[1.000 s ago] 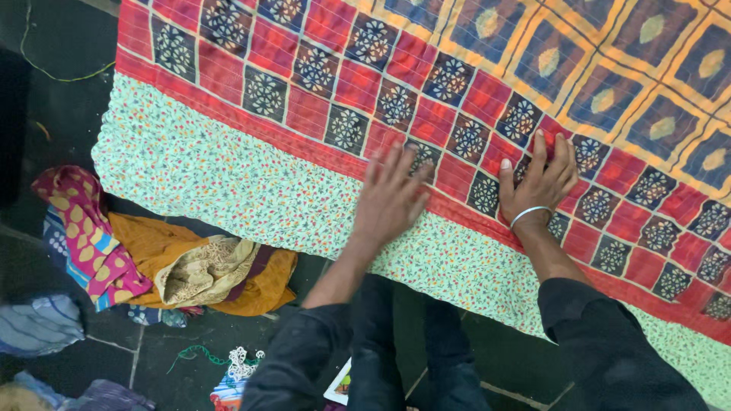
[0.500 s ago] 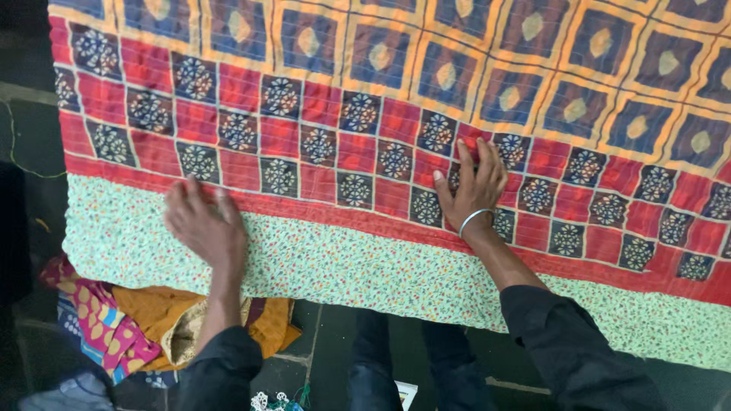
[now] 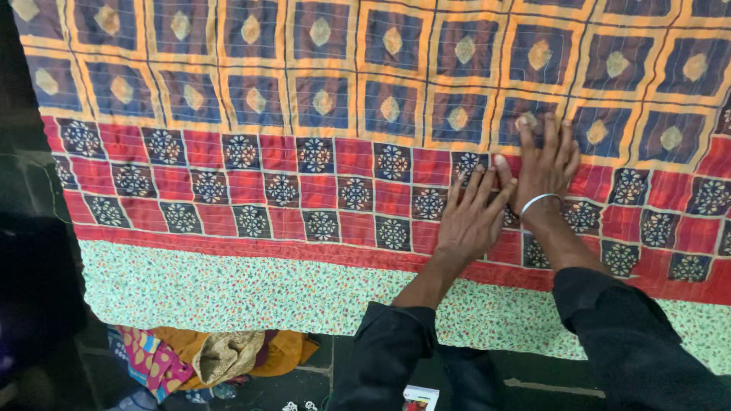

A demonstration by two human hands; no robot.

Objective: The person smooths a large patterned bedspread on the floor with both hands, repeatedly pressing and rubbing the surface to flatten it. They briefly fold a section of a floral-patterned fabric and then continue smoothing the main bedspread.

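**Patchwork quilt under two flat palms**

Quilted patchwork cloth [image 3: 304, 175], with a field of dark blue squares framed in orange, a band of red and black flower squares and a pale green floral border, lies spread out flat and fills most of the view, running well past both hands on every side. The left hand [image 3: 470, 217] rests palm down on the red and black band, fingers spread and straight, gripping nothing. The right hand [image 3: 544, 164] lies just beside it, thumb touching the left hand's fingers, also flat and released, its fingertips reaching up onto the blue and orange squares. A thin silver metal bangle [image 3: 537, 202] circles the right wrist. Both forearms come up from dark sleeves across the green floral border, which lies nearer the person than the hands.

Below and well to the left of the left hand, on the dark stone floor [image 3: 274, 384], sits a loose heap of crumpled cloths in mustard yellow, beige and pink [image 3: 213, 354]. Directly beneath the left sleeve, at the frame's bottom edge, shows a small white rectangular card or packet with red marking [image 3: 420, 397], only partly in view
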